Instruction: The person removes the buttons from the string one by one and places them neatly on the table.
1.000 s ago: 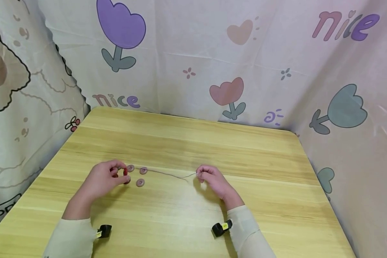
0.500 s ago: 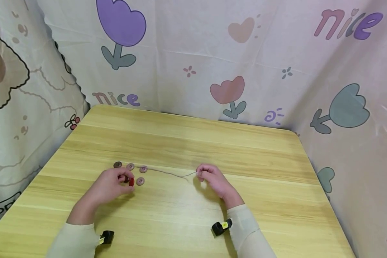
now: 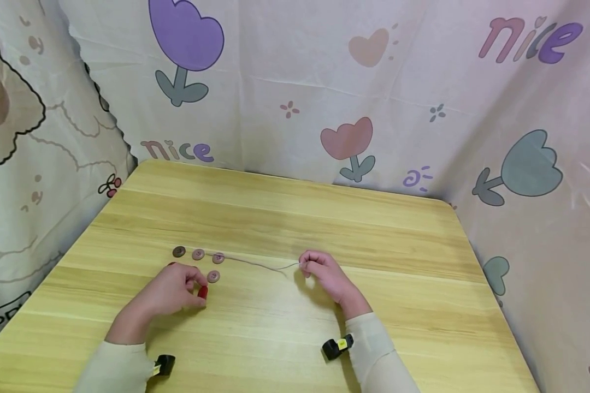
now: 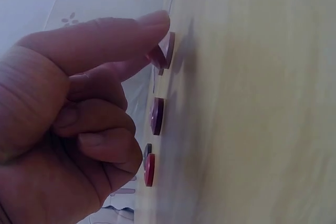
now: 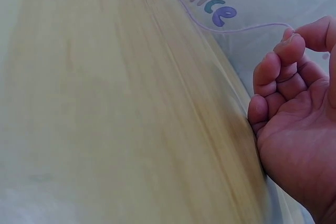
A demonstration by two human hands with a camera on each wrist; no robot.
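My left hand [image 3: 174,288] pinches a red button [image 3: 202,292] on edge between thumb and index finger, close above the table. Just beyond the fingertips lies a mauve button [image 3: 213,276]. Farther back, a dark brown button [image 3: 179,251] and another mauve button [image 3: 198,254] lie flat. A thin mauve string [image 3: 248,263] reaches a third mauve button [image 3: 218,257]; whether it passes through a hole is too small to tell. My right hand [image 3: 324,275] pinches the string's other end. Under the left hand, a red button [image 4: 150,170] shows in the left wrist view.
The wooden table [image 3: 295,218] carries all of this. Printed cloth [image 3: 275,65] hangs behind it and along both sides. Black wrist cameras [image 3: 164,364] sit on the cream sleeves, low over the table.
My left hand has moved toward the table's near side and slightly right with the red button, uncovering the dark brown button. My right hand keeps its place on the string.
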